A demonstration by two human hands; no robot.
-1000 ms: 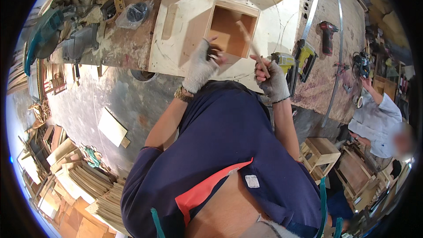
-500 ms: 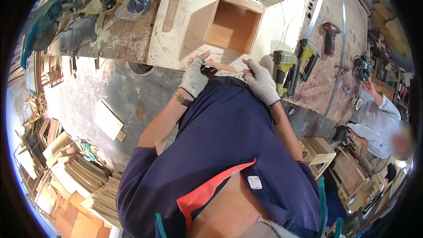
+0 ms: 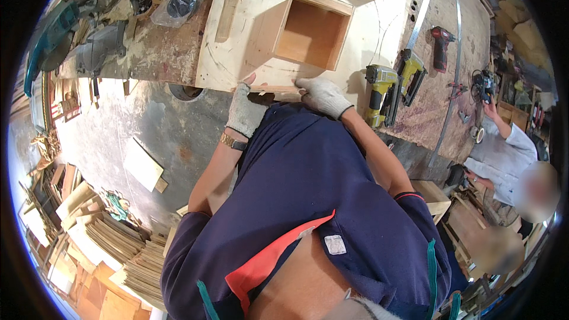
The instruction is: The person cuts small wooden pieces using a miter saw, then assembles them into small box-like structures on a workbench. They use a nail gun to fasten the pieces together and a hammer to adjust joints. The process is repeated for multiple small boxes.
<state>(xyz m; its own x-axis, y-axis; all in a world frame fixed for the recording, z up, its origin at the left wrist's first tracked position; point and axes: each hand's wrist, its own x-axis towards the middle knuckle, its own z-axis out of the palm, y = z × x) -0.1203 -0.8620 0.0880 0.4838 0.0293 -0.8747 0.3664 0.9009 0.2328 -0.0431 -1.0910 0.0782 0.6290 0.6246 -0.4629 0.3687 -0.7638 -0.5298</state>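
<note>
A thin wooden strip (image 3: 274, 89) runs along the near edge of a pale plywood board (image 3: 370, 41). My left hand (image 3: 246, 109), in a whitish work glove with bare fingertips, pinches the strip's left end. Gloved as well, my right hand (image 3: 325, 96) grips its right end, fingers curled; part of its hold is hidden. Just beyond the strip, an open square wooden box (image 3: 314, 31) sits on the board. A short wooden block (image 3: 228, 18) lies left of the box.
Two yellow-green nail guns (image 3: 382, 92) and a red-black cordless drill (image 3: 441, 47) lie on the workbench (image 3: 424, 104) at right. A teal saw (image 3: 56, 35) and bagged roll (image 3: 181, 6) are at left. Stacked boards (image 3: 115, 231) fill the lower left. Another person (image 3: 498, 154) works at far right.
The strip has shifted left, from a tilted position to lying along the board's edge. My right hand has moved left, closer to my left hand, which has also moved slightly left.
</note>
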